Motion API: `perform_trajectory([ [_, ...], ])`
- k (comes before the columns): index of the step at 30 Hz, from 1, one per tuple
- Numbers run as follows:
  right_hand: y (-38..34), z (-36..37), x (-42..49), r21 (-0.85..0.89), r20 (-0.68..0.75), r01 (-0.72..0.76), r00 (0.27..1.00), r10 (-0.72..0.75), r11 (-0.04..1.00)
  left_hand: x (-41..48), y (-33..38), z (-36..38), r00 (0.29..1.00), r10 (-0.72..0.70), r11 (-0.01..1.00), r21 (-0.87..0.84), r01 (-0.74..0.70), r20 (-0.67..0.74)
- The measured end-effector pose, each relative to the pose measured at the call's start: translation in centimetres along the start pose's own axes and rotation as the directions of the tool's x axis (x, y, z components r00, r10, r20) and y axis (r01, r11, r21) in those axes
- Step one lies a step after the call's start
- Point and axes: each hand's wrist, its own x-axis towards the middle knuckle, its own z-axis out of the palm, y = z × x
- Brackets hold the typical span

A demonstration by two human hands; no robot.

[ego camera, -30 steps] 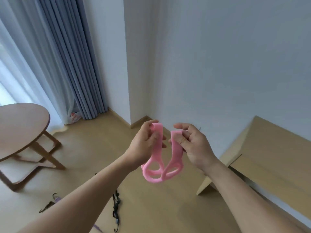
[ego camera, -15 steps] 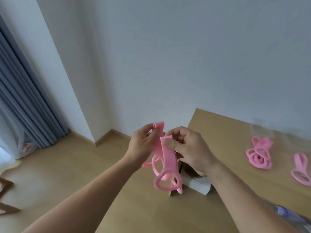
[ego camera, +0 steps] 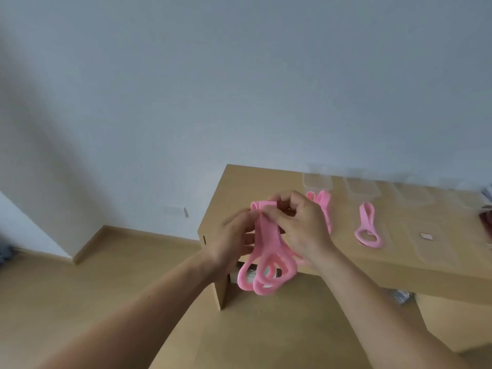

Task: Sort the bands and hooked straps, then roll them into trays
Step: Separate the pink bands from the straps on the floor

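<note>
Both hands hold one pink band point(ego camera: 267, 251) in the air in front of the wooden table point(ego camera: 399, 259). My left hand point(ego camera: 234, 241) grips its folded top from the left. My right hand point(ego camera: 303, 230) pinches the same fold from the right. The band's looped ends hang down below the hands. A second pink band point(ego camera: 368, 226) lies flat on the table. A third pink band point(ego camera: 323, 202) lies behind my right hand, partly hidden. Clear plastic trays point(ego camera: 316, 181) stand along the table's far edge by the wall.
More clear trays point(ego camera: 360, 187) and a flat clear lid point(ego camera: 436, 238) lie on the table to the right. A dark red thing point(ego camera: 486, 222) shows at the right edge. A white box point(ego camera: 243, 275) sits under the table. Wooden floor lies to the left.
The view swung right from the curtain and round table to the wooden table with trays. Both hands kept the pink band and brought its ends together into a fold.
</note>
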Motion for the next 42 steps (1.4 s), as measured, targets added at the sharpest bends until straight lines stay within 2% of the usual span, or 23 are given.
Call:
perform_trajectory([
  [3, 1.3, -2.2, 0.6, 0.009, -0.064, -0.028, 0.998, 0.028, 1.000, 2.7, -0.8, 1.6, 0.993, 0.053, 0.994, 0.091, -0.063, 0.108],
  [7, 2.7, -5.6, 2.2, -0.102, -0.162, -0.065, 0.986, 0.048, 0.993, 7.3, -1.6, 3.7, 0.997, 0.061, 0.994, 0.088, -0.066, 0.057],
  [9, 3.9, -7.9, 3.0, -0.104, -0.137, -0.173, 0.978, 0.158, 0.979, 10.2, -1.5, 4.4, 0.998, 0.047, 0.998, 0.048, -0.049, 0.041],
  [11, 5.0, -9.8, 3.7, -0.107, -0.044, -0.321, 0.947, 0.318, 0.941, 13.2, -1.1, 5.0, 0.998, 0.029, 1.000, 0.000, -0.029, 0.059],
  [12, 5.6, -10.5, 4.0, -0.173, -0.017, -0.353, 0.935, 0.355, 0.920, 14.7, -1.0, 5.4, 0.997, 0.030, 0.999, -0.015, -0.029, 0.068],
  [14, 7.1, -11.5, 4.9, -0.310, -0.056, -0.365, 0.929, 0.367, 0.878, 17.5, -1.1, 6.3, 0.996, 0.027, 0.999, -0.045, -0.023, 0.082],
  [16, 8.3, -12.2, 5.9, -0.301, -0.135, -0.375, 0.927, 0.350, 0.877, 20.2, -1.8, 7.2, 0.995, -0.017, 0.995, -0.098, 0.027, 0.098],
  [20, 9.9, -13.8, 6.6, -0.177, -0.232, -0.406, 0.903, 0.363, 0.897, 24.3, -3.8, 8.8, 0.972, -0.149, 0.954, -0.234, 0.190, 0.183],
  [24, 11.8, -16.3, 6.2, -0.203, -0.311, -0.485, 0.856, 0.413, 0.851, 26.6, -6.5, 11.4, 0.939, -0.260, 0.898, -0.301, 0.321, 0.224],
  [28, 13.4, -19.7, 6.8, -0.187, -0.373, -0.529, 0.818, 0.438, 0.828, 29.6, -8.7, 14.6, 0.913, -0.355, 0.893, -0.217, 0.395, 0.201],
  [31, 14.5, -22.8, 7.5, -0.203, -0.330, -0.564, 0.809, 0.486, 0.801, 31.2, -10.3, 16.3, 0.873, -0.447, 0.882, -0.069, 0.467, 0.193],
  [34, 15.9, -26.2, 8.3, -0.121, -0.293, -0.594, 0.787, 0.544, 0.795, 32.7, -11.7, 18.1, 0.838, -0.517, 0.856, 0.097, 0.508, 0.173],
  [38, 18.0, -30.4, 10.2, -0.014, -0.242, -0.650, 0.739, 0.628, 0.760, 34.6, -13.2, 20.8, 0.858, -0.510, 0.841, 0.250, 0.480, 0.068],
  [42, 20.8, -32.8, 12.5, -0.029, -0.172, -0.698, 0.708, 0.685, 0.715, 36.3, -14.8, 22.5, 0.868, -0.493, 0.821, 0.300, 0.486, -0.059],
])
